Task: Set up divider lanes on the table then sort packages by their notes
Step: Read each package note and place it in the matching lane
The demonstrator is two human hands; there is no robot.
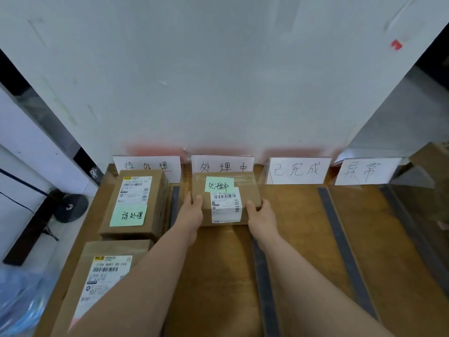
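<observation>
The small box (226, 203) is being held in the second lane from the left, close to the far edge of the desk (218, 276), just in front of the white sign (222, 165) standing there. It is being gripped from both sides. The left hand (192, 212) is being clamped on its left edge and the right hand (261, 215) on its right edge, with the thumbs lying on top. The green note (219, 184) on the box is carrying the same writing as that sign, so this lane is probably being chosen for that reason. Two hands are likely being used to keep the box straight between the dark strips (261, 276). Whether the box is already resting on the desk cannot be told.

The left lane is being filled with two more packages. A second box (136, 203) is lying near the far left corner, and its own green note (128, 216) seems to match the sign behind it (148, 165). A third box (107, 276) is lying nearer along the left edge and is being partly hidden by the left forearm. In the two lanes toward the right edge, two further signs (298, 170) are standing at the far edge.
</observation>
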